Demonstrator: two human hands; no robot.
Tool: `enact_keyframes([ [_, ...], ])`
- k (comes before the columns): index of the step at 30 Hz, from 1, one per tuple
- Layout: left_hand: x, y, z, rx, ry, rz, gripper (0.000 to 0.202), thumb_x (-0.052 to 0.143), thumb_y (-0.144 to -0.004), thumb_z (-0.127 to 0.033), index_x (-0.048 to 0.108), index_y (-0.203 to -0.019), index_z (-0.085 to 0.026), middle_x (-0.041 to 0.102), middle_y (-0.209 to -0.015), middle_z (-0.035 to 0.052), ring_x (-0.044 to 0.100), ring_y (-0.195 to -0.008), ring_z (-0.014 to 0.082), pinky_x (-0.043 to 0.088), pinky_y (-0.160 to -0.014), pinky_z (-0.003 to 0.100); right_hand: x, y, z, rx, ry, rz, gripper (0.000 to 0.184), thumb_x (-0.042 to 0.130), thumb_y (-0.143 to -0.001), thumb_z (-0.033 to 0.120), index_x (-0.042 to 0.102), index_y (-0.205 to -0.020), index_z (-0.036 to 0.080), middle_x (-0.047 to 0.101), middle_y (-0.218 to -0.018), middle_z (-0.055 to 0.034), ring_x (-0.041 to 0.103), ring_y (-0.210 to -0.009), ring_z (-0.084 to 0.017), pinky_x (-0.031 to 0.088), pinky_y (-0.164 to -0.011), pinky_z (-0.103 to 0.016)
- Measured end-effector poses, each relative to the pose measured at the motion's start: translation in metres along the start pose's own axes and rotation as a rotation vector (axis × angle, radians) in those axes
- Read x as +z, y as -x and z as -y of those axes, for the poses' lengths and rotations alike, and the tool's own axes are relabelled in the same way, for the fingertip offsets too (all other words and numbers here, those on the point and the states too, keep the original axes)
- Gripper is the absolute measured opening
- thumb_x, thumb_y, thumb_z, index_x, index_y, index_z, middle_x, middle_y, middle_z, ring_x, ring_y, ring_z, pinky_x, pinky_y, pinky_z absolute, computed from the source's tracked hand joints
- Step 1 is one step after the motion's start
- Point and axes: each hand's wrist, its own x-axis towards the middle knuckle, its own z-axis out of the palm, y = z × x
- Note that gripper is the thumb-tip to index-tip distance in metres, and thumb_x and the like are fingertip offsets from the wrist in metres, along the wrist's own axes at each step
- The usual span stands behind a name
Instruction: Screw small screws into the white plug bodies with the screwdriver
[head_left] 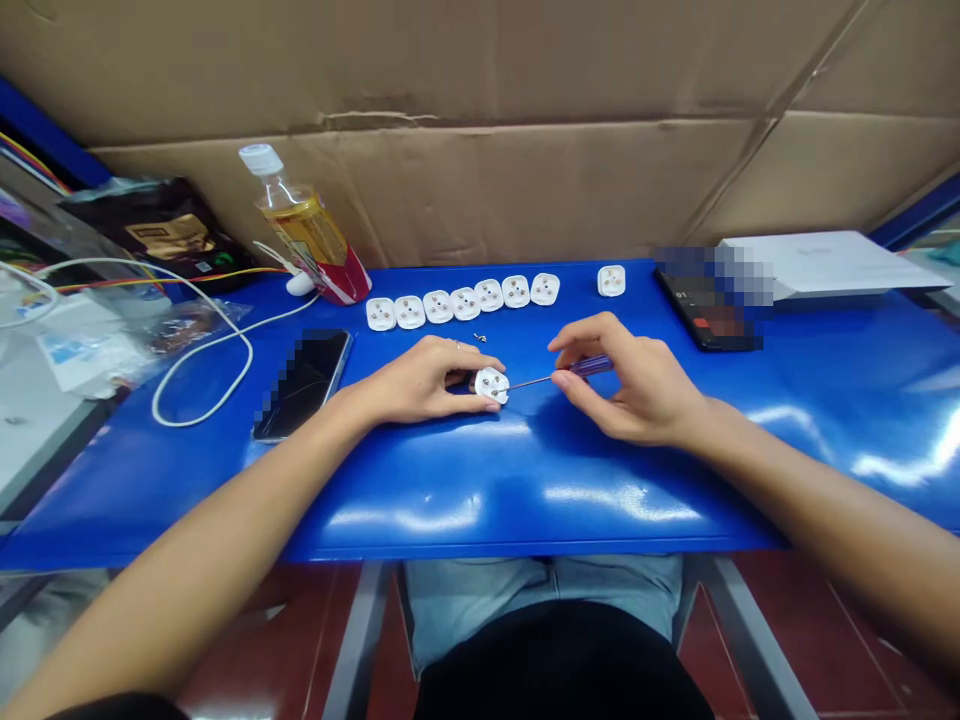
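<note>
My left hand (pixel 439 382) rests on the blue tabletop and grips a small white plug piece (pixel 492 384) with metal contacts between thumb and fingers. In my right hand (pixel 626 385) is a screwdriver (pixel 592 367) with a purplish handle, its thin shaft pointing left. The tip meets the face of the plug piece, near a metal contact. Just behind the plug piece lies a tiny metal part (pixel 480 337), perhaps a screw. Several similar white plug pieces (pixel 465 303) stand in a row farther back, and a separate one (pixel 611 280) sits to their right.
On the left are a phone (pixel 304 385), a white cable (pixel 202 420) and a drink bottle (pixel 315 230). A dark phone (pixel 709 305) and a white box (pixel 832 265) lie at the right. Cardboard (pixel 525 190) walls off the back of the blue table (pixel 450 500).
</note>
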Motion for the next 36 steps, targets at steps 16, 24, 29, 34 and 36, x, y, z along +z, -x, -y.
enact_keyframes([
  [16,0.0,0.0,0.002,-0.024,0.001,0.014,0.05,0.074,-0.094,-0.054,0.075,-0.128,-0.016,0.073,-0.09,0.0053,0.059,-0.068,0.0134,0.044,-0.066,0.025,-0.002,-0.005,0.003,0.117,-0.065,0.08,0.009,0.064,-0.1,0.031,0.063,-0.098,0.023,0.076,-0.087,-0.0015,0.072,-0.071,-0.017,0.055,-0.064,-0.028],
  [24,0.001,-0.004,-0.003,-0.016,-0.017,0.025,0.046,0.07,-0.097,-0.053,0.075,-0.126,-0.017,0.072,-0.087,0.0046,0.058,-0.066,0.014,0.043,-0.066,0.025,0.002,-0.009,0.013,0.269,-0.091,0.02,0.02,0.063,-0.101,0.04,0.063,-0.091,0.023,0.064,-0.061,0.0048,0.059,-0.051,-0.013,0.042,-0.052,-0.028],
  [29,0.003,-0.004,-0.003,-0.037,0.045,0.013,0.045,0.072,-0.095,-0.052,0.075,-0.125,-0.018,0.073,-0.09,0.0044,0.058,-0.067,0.0132,0.043,-0.064,0.025,-0.004,-0.009,0.015,0.16,-0.041,0.075,0.007,0.065,-0.096,0.027,0.06,-0.1,0.024,0.077,-0.09,-0.0025,0.071,-0.073,-0.019,0.052,-0.064,-0.03],
  [34,0.005,-0.006,-0.005,-0.04,0.028,-0.011,0.043,0.072,-0.096,-0.052,0.076,-0.122,-0.018,0.074,-0.091,0.0045,0.06,-0.07,0.0138,0.044,-0.067,0.025,-0.007,-0.011,0.02,0.221,-0.039,0.092,0.005,0.066,-0.097,0.027,0.067,-0.094,0.023,0.076,-0.078,0.0009,0.068,-0.063,-0.016,0.047,-0.059,-0.029],
  [36,0.005,-0.006,-0.007,-0.047,0.016,-0.007,0.044,0.072,-0.096,-0.052,0.076,-0.122,-0.017,0.074,-0.092,0.0051,0.06,-0.071,0.0141,0.044,-0.068,0.026,-0.006,-0.012,0.022,0.241,-0.049,0.064,0.008,0.068,-0.097,0.027,0.068,-0.09,0.023,0.075,-0.074,0.0016,0.067,-0.06,-0.015,0.046,-0.058,-0.028],
])
